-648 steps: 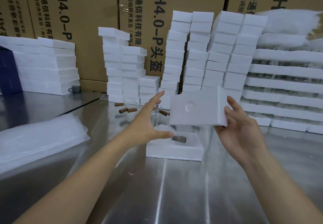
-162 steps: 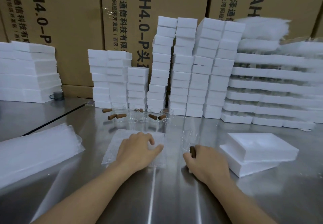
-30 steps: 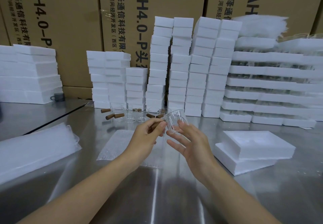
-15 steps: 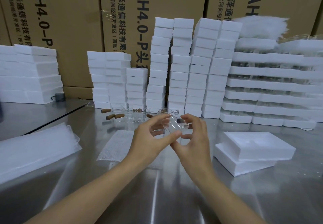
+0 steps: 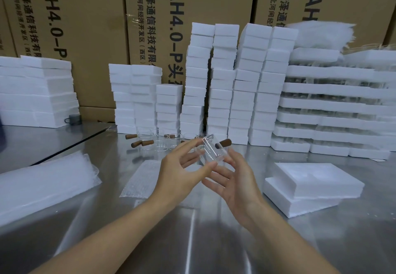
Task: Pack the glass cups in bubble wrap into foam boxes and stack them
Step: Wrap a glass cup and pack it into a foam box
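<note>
Since half a second ago the glass cup (image 5: 211, 151) has been turned; its wooden handle (image 5: 224, 143) now points right and away. The left hand (image 5: 180, 173) pinches the cup between thumb and forefinger. The right hand (image 5: 237, 181) is spread, palm up, with its fingers touching the cup's underside. The cup is held in the air above the steel table (image 5: 192, 241). A bubble wrap sheet (image 5: 143, 179) lies flat below left. A foam box (image 5: 310, 190) lies to the right, lid askew. More glass cups (image 5: 160, 142) stand in a row behind.
</note>
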`<move>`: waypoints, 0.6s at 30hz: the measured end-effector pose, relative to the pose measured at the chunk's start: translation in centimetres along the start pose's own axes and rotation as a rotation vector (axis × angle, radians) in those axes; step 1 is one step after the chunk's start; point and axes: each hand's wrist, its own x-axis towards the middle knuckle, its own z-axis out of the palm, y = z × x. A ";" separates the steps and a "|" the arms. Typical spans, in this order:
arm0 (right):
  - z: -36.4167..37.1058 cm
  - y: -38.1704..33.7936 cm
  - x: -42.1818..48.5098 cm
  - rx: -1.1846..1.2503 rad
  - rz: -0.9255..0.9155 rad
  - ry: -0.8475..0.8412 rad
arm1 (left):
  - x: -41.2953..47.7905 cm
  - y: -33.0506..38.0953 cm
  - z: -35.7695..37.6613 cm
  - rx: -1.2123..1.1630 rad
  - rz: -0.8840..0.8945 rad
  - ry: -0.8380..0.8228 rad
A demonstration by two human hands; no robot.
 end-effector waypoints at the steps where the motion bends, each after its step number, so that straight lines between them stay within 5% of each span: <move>1: 0.0 0.2 0.1 -0.026 -0.022 0.016 | -0.1 -0.1 0.1 0.026 0.011 -0.005; 11: -0.4 1.6 0.4 -0.614 -0.438 0.195 | -0.4 -0.7 0.1 0.334 0.050 -0.003; 18: -0.4 1.0 -0.2 -0.797 -0.491 0.137 | 0.2 -1.7 -0.9 0.502 0.138 -0.020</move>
